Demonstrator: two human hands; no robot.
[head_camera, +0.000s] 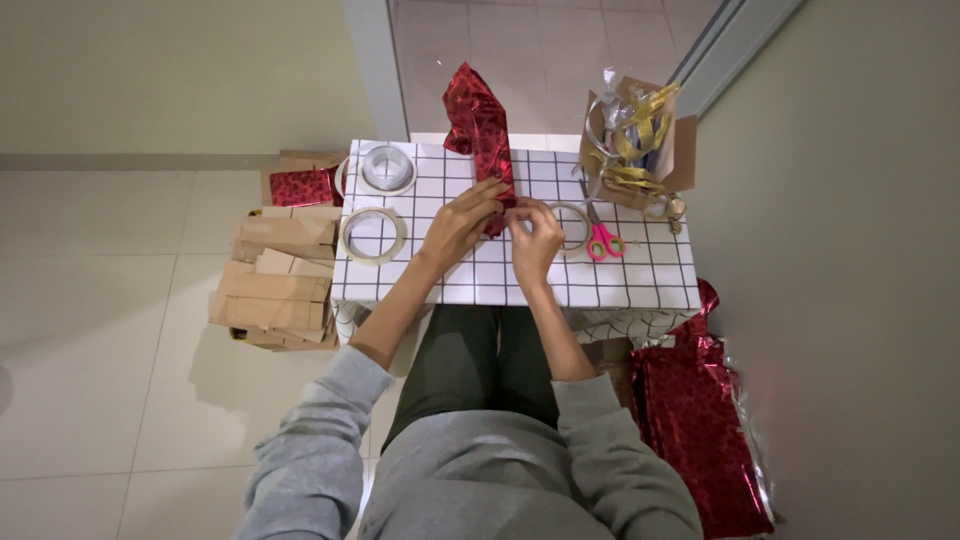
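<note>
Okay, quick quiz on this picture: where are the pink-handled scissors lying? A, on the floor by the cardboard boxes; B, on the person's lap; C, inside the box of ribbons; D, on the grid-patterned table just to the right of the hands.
D: the pink-handled scissors lie flat on the grid-patterned table, just beyond the right hand, in front of the box of ribbons.

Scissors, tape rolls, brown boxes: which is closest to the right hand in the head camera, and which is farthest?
From the right hand:
1. Pink scissors, just to its right on the table.
2. Tan tape roll, across the table on the left.
3. Clear tape roll, back left corner, slightly farther.
4. Brown boxes, on the floor, far left.
</note>
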